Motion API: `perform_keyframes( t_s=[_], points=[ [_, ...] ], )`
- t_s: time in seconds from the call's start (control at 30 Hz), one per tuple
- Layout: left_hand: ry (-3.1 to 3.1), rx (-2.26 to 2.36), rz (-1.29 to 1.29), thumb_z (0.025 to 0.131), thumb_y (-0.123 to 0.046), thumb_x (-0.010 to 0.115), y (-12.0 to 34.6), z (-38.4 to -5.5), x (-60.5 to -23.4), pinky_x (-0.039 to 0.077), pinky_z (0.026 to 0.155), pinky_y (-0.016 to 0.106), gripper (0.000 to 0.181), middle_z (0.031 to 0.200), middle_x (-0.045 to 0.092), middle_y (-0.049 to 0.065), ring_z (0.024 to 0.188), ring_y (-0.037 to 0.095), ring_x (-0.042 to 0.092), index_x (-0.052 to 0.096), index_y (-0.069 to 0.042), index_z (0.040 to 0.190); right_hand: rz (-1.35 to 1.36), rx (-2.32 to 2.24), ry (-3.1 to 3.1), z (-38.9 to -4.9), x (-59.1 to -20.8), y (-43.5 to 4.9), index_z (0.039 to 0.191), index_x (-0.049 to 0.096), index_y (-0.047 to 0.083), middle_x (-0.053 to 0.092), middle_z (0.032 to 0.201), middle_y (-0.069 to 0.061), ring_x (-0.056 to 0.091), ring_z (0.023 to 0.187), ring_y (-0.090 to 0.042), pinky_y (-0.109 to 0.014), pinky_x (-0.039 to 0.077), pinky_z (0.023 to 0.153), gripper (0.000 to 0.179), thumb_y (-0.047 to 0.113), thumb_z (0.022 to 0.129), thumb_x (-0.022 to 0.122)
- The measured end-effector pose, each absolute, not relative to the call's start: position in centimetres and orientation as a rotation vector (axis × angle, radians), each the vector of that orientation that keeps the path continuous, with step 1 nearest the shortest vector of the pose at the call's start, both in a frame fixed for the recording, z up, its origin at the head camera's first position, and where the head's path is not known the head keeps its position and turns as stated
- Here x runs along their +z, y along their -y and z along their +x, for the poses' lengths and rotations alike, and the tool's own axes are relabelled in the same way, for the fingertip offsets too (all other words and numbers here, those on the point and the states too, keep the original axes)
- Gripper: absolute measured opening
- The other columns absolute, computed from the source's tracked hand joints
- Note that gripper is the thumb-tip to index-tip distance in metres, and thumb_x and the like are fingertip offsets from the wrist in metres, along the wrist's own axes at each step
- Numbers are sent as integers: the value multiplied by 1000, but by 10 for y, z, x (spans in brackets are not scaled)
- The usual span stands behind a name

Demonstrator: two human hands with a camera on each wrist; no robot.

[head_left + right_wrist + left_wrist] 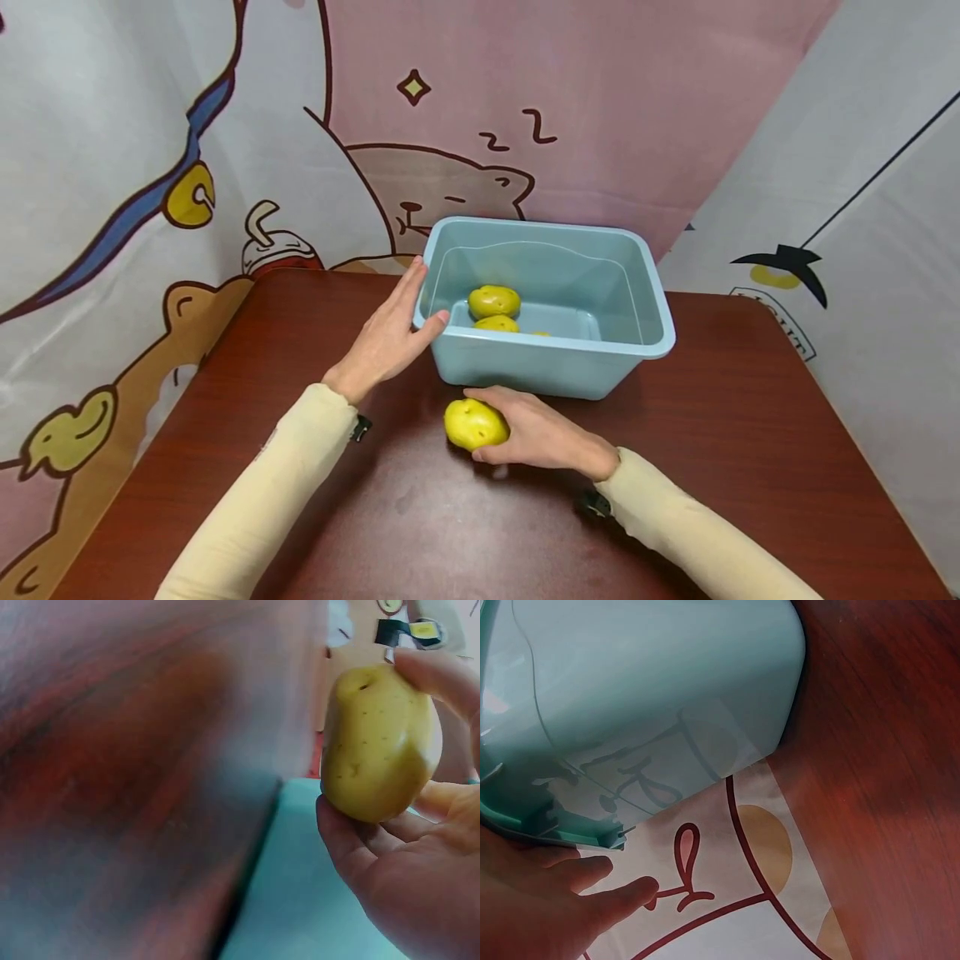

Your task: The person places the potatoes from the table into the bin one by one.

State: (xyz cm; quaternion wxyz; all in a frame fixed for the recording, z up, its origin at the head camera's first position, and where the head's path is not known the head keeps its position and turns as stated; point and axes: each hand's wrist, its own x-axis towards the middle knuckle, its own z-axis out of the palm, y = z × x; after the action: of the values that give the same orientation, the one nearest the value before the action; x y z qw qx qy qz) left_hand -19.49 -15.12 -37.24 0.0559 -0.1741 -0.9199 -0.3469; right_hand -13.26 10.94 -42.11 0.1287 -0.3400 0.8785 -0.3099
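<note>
My right hand point(534, 429) holds a yellow potato point(476, 424) between thumb and fingers, in front of the bin's near wall. Up close in the right wrist view, the potato point(382, 742) shows small dark pits on a smooth, shiny skin. At the bin's left end, my left hand point(386, 337) rests on the rim, fingers straight along it and thumb over the near corner. The light blue plastic bin point(540, 350) stands on the table. Inside it lie a yellow potato point(494, 301) and another potato point(497, 323) partly hidden by the near wall.
A dark red-brown wooden table point(420, 517) bears the bin. Behind it hangs a cloth backdrop point(615, 108) with cartoon animals, close to the table's far edge. A small yellow bit point(542, 334) peeks over the bin's near rim from inside.
</note>
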Motion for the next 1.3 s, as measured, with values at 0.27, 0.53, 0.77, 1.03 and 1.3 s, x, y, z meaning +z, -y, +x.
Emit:
perform_keyframes(
  t_s=[0.27, 0.53, 0.77, 1.03, 1.3],
  points=[
    [2781, -1053, -537, 103, -62, 46, 151, -195, -372, 31, 120, 55, 87, 174, 4, -7, 156, 26, 24, 13, -14, 168, -963, -1030, -2622, -115, -387, -130, 152, 53, 21, 58, 134, 12, 56, 107, -8, -31, 52, 84, 76, 44, 85, 80],
    [2772, -1060, -544, 103, -60, 47, 150, -192, -372, 31, 120, 55, 86, 174, 4, -8, 156, 26, 24, 14, -13, 168, -1032, -1167, -2702, -103, -350, -156, 153, 51, 27, 57, 141, 12, 58, 115, -9, -34, 54, 90, 77, 34, 84, 84],
    [2772, -1057, -539, 103, -62, 46, 149, -192, -372, 30, 120, 55, 87, 173, 3, -11, 156, 25, 22, 14, -14, 168, -1002, -1232, -2815, -104, -321, -179, 155, 50, 23, 58, 146, 5, 58, 120, -14, -31, 55, 87, 82, 25, 83, 88],
    [2769, -1059, -541, 104, -58, 47, 147, -193, -372, 29, 120, 57, 85, 173, 3, -11, 156, 26, 23, 13, -14, 168, -937, -1342, -2867, -113, -297, -198, 157, 48, 27, 57, 147, 1, 56, 109, -13, -27, 58, 61, 86, 15, 82, 88],
    [2767, -1065, -527, 103, -59, 47, 148, -193, -373, 29, 120, 57, 85, 173, 3, -10, 156, 26, 23, 14, -13, 168, -789, -1370, -2934, -130, -283, -211, 156, 49, 30, 58, 146, 0, 57, 115, -12, -13, 46, 93, 80, 15, 86, 84]
  ],
)
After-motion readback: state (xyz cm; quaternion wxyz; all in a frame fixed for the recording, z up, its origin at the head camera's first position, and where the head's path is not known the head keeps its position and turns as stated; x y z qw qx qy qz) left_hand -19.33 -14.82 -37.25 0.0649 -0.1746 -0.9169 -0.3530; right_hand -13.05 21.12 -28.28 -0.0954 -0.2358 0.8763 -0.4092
